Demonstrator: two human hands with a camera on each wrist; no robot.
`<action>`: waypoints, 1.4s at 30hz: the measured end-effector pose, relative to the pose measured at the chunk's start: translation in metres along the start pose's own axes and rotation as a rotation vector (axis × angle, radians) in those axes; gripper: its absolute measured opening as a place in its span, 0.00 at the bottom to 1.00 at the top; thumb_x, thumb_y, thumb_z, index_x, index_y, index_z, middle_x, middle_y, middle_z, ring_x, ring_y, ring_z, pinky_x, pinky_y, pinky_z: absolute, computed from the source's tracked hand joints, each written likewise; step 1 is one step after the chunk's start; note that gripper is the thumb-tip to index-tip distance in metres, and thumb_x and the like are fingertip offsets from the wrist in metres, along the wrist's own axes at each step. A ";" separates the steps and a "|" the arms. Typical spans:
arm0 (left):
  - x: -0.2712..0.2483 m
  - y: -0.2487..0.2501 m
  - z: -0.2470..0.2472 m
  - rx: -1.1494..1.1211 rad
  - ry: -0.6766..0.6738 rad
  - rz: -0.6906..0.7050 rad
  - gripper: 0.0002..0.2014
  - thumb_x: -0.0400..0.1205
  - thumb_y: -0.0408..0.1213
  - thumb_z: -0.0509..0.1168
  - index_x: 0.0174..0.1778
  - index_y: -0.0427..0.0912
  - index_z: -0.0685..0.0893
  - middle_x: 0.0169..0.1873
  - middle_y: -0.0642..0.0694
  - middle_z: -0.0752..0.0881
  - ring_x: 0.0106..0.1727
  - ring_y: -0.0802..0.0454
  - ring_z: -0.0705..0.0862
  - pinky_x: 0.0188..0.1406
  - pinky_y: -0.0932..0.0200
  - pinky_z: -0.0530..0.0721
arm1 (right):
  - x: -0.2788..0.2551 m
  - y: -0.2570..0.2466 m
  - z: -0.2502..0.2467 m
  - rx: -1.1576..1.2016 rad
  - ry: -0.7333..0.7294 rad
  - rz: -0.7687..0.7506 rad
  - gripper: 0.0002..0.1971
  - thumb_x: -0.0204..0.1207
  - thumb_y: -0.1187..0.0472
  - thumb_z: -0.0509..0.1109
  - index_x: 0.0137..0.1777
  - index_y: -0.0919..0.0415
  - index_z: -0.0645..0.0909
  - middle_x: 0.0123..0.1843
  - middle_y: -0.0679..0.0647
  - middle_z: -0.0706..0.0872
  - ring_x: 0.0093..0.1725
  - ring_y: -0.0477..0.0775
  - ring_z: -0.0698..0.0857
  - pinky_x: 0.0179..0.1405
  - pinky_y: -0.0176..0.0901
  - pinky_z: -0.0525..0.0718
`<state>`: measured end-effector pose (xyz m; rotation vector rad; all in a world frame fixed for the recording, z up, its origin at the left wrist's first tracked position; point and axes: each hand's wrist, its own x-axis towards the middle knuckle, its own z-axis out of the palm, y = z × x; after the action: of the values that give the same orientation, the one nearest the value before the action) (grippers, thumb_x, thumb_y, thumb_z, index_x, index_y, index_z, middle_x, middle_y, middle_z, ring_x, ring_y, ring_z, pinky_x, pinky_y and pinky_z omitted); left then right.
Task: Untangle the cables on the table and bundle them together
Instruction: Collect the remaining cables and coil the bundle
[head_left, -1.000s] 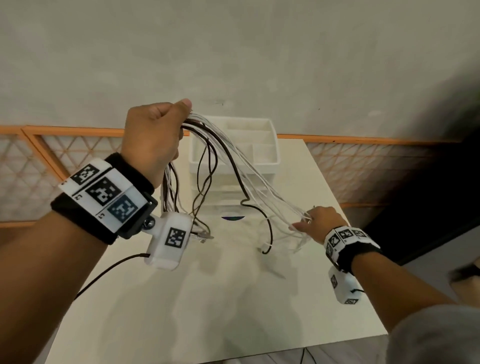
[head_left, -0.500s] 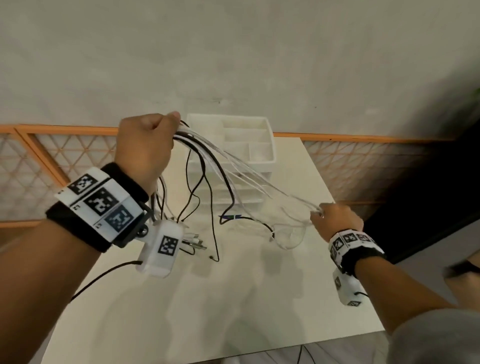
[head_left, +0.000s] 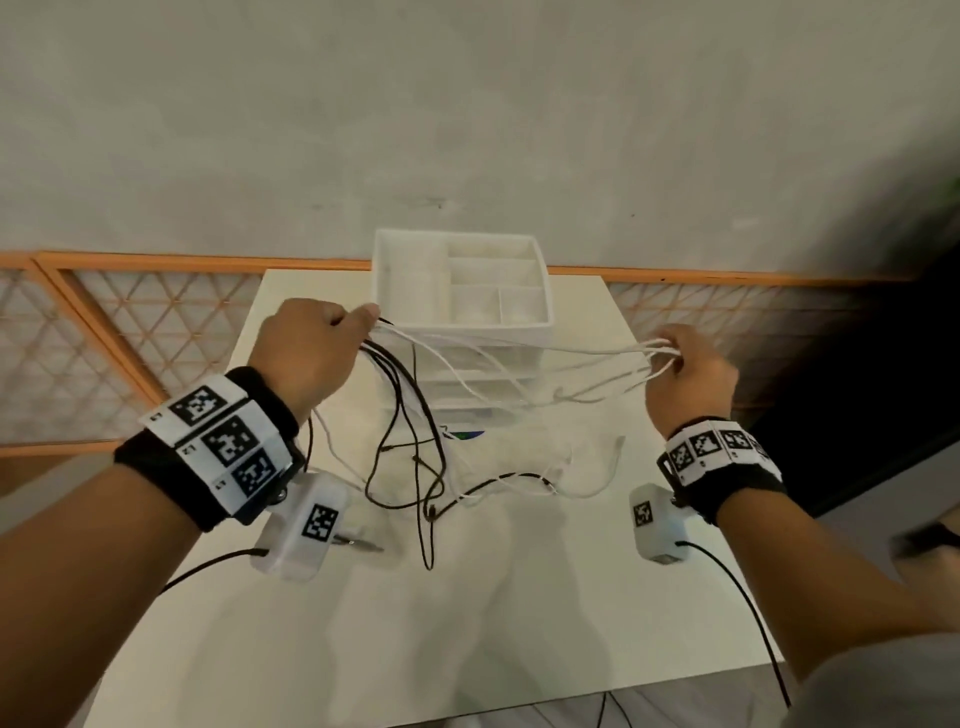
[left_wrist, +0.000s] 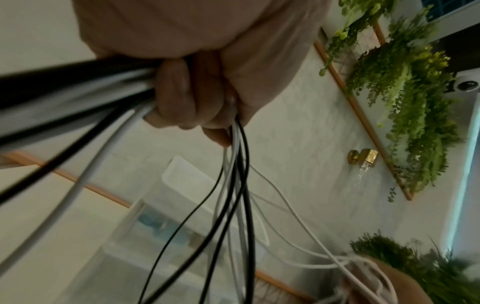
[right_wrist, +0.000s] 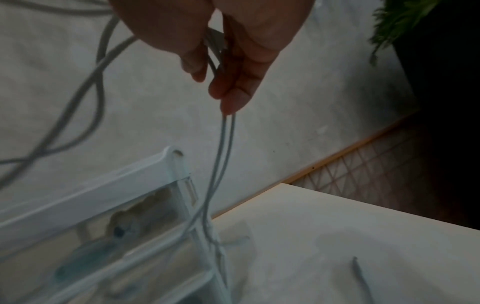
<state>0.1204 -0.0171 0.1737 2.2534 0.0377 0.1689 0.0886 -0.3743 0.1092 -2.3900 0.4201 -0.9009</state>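
My left hand (head_left: 311, 353) is raised above the white table (head_left: 467, 623) and grips a bundle of black and white cables (left_wrist: 78, 88) in its fist (left_wrist: 189, 86). Black cables (head_left: 410, 441) hang from it in loops down to the tabletop. Several white cables (head_left: 545, 353) stretch rightward from that fist to my right hand (head_left: 685, 369), which holds them between curled fingers (right_wrist: 233, 67). Two white strands (right_wrist: 223, 148) hang below the right hand. Loose cable ends (head_left: 519, 483) lie on the table between the hands.
A white plastic drawer organiser (head_left: 462, 306) with open top compartments stands at the table's back, right behind the stretched cables. An orange-framed lattice (head_left: 130, 332) runs behind the table below a grey wall. Wrist-camera leads (head_left: 737, 597) trail over the table's front.
My right hand has pulled the white cables up and out to the right, stretching them taut. My left hand has come lower, and the black cables now hang apart from the white ones.
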 end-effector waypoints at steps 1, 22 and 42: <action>0.002 -0.003 -0.005 -0.076 0.044 -0.004 0.28 0.84 0.54 0.63 0.24 0.38 0.70 0.23 0.40 0.69 0.24 0.45 0.66 0.32 0.50 0.68 | 0.001 0.010 0.001 -0.049 -0.010 0.024 0.11 0.76 0.73 0.65 0.51 0.63 0.86 0.45 0.65 0.88 0.42 0.60 0.83 0.44 0.41 0.75; -0.030 0.068 0.005 -0.047 -0.254 0.435 0.25 0.85 0.54 0.64 0.27 0.39 0.76 0.22 0.47 0.72 0.23 0.56 0.67 0.28 0.56 0.67 | -0.049 -0.150 0.015 -0.044 -0.633 -0.232 0.06 0.73 0.53 0.72 0.40 0.50 0.77 0.41 0.51 0.82 0.48 0.60 0.86 0.43 0.48 0.84; -0.009 0.033 -0.018 0.039 -0.067 0.178 0.31 0.87 0.55 0.59 0.27 0.32 0.80 0.12 0.56 0.77 0.21 0.59 0.73 0.27 0.55 0.64 | -0.006 -0.041 0.025 -0.137 -0.432 -0.269 0.14 0.74 0.55 0.77 0.59 0.52 0.87 0.49 0.57 0.86 0.46 0.60 0.84 0.48 0.51 0.84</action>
<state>0.1075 -0.0246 0.2096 2.2994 -0.1975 0.1896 0.1053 -0.3292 0.1153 -2.7181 -0.0086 -0.4477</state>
